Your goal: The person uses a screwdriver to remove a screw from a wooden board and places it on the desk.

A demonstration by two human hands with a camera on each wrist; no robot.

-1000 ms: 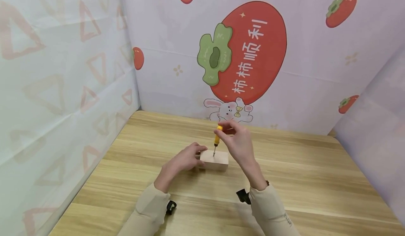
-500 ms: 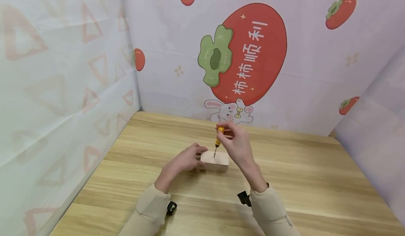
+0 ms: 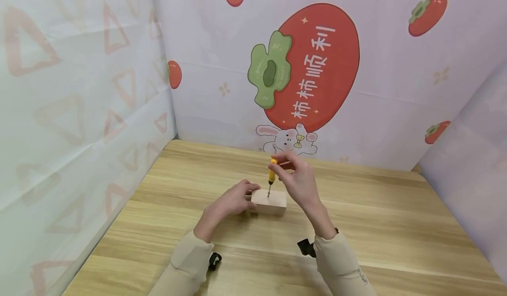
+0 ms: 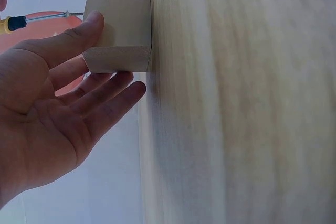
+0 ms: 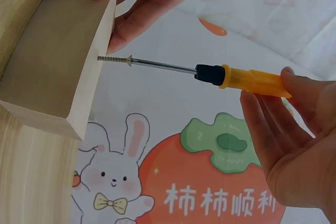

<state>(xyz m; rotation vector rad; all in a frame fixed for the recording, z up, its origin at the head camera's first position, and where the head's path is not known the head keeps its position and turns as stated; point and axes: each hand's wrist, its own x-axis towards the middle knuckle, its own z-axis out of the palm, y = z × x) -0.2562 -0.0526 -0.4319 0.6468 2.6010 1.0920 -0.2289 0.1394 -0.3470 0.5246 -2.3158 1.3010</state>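
A pale wooden block (image 3: 273,202) lies on the table, and my left hand (image 3: 233,197) grips its left end between thumb and fingers. In the left wrist view the thumb presses the block's near side (image 4: 118,14). A screw (image 5: 114,60) stands upright in the block's top, most of its thread showing. The tip of a screwdriver (image 5: 252,81) with a yellow handle and black collar meets the screw's head. My right hand (image 3: 298,177) pinches the end of the screwdriver's handle between thumb and fingertips, above the block.
The wood-grain table (image 3: 376,225) extends around the block on all sides. A white printed sheet (image 3: 210,102) with persimmons and a rabbit hangs behind, and another sheet (image 3: 79,111) with triangles lines the left side. Black straps circle both wrists.
The screwdriver's handle leans right half a second ago, then comes back left as the right fingers shift on it. The left hand and the block hold their place.
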